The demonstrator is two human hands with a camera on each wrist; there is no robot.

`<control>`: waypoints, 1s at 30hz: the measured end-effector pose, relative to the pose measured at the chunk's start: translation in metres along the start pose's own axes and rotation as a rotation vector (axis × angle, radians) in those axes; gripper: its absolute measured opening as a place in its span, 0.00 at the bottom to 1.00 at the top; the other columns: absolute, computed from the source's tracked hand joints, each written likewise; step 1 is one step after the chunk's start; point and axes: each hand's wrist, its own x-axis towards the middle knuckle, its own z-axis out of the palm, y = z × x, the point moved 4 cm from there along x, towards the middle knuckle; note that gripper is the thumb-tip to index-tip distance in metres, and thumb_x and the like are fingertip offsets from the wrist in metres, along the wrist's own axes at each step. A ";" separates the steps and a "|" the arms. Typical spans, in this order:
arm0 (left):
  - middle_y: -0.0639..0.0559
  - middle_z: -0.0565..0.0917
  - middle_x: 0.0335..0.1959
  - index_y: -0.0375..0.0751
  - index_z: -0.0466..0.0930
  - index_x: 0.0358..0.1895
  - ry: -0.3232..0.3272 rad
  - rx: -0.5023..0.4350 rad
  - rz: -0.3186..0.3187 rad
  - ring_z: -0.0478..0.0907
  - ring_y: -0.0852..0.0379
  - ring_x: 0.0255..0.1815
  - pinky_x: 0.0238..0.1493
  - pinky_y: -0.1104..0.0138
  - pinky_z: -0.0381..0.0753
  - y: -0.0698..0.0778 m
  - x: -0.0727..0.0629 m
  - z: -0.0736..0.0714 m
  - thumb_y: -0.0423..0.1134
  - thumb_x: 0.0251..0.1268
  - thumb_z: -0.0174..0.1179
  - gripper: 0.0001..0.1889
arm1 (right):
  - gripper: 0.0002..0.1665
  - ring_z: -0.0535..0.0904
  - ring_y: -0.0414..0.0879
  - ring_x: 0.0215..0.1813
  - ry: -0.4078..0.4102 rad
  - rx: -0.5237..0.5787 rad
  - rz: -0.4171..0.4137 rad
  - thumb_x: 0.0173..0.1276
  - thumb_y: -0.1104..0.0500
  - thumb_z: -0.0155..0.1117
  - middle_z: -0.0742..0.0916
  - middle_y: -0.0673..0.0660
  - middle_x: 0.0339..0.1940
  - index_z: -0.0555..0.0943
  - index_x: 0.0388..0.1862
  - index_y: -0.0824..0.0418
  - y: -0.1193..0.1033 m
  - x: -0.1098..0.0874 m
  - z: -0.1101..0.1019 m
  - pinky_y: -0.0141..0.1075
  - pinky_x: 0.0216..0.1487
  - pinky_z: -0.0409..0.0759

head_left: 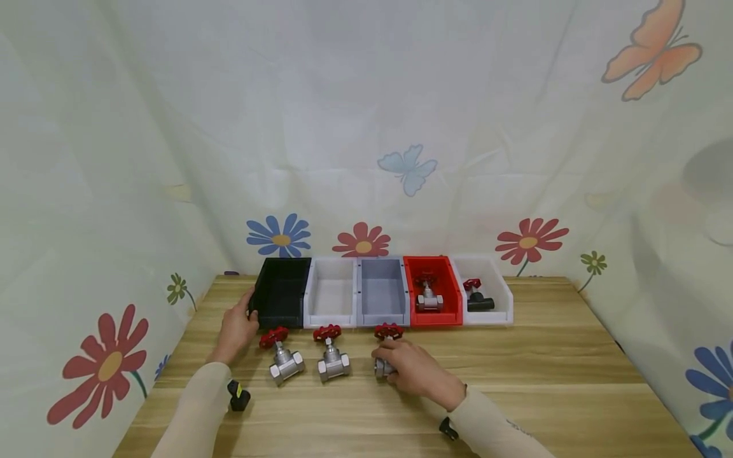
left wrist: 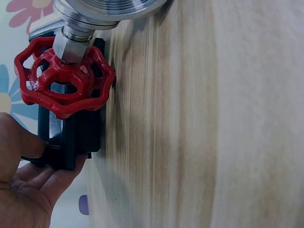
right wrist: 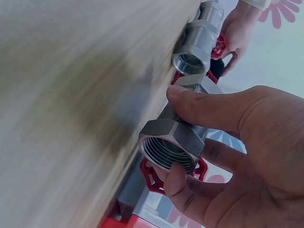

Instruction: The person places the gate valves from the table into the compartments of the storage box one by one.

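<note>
My left hand (head_left: 237, 326) grips the left side wall of a black bin (head_left: 282, 289); in the left wrist view the thumb lies on its rim and the fingers are on the outside. My right hand (head_left: 417, 370) holds a steel gate valve (right wrist: 173, 142) with a red handwheel (head_left: 389, 331), thumb and fingers around its threaded body. To its left, two similar valves lie on the table: a middle gate valve (head_left: 334, 364) and a left gate valve (head_left: 286, 365), whose handwheel (left wrist: 64, 85) looms large in the left wrist view.
Right of the black bin stand a white bin (head_left: 332, 319), a grey bin (head_left: 383, 318), a red bin (head_left: 452, 299) with a steel valve (head_left: 429, 300) in it, and another white bin (head_left: 502, 292) holding a dark valve (head_left: 480, 302). A patterned curtain (head_left: 343, 95) hangs behind the wooden table (head_left: 343, 426).
</note>
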 end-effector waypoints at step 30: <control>0.21 0.80 0.48 0.33 0.60 0.73 -0.030 0.001 -0.005 0.77 0.38 0.37 0.50 0.42 0.75 0.000 0.000 0.001 0.27 0.65 0.52 0.31 | 0.29 0.80 0.53 0.57 0.067 -0.015 0.004 0.58 0.63 0.74 0.83 0.57 0.62 0.82 0.60 0.53 -0.006 0.000 -0.050 0.49 0.61 0.78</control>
